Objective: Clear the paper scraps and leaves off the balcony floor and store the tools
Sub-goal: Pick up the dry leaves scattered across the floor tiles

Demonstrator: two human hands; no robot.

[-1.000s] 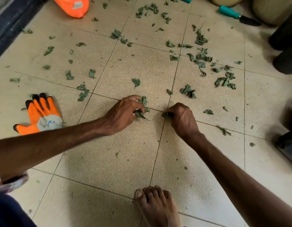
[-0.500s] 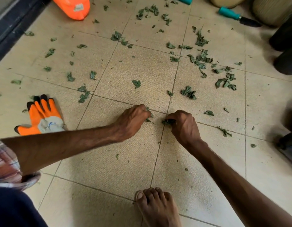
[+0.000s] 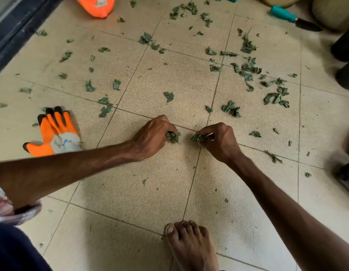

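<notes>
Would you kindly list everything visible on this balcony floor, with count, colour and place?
leaf scraps: many, green, scattered over the beige tiles
glove: one, orange and grey, lying left
orange item: one, top edge, cut off
trowel: one, teal handle, top right
dark containers: at least two, right edge
bare foot: one, bottom centre
left hand: one, centre, pinches leaf scraps
right hand: one, centre, pinches leaf scraps
</notes>
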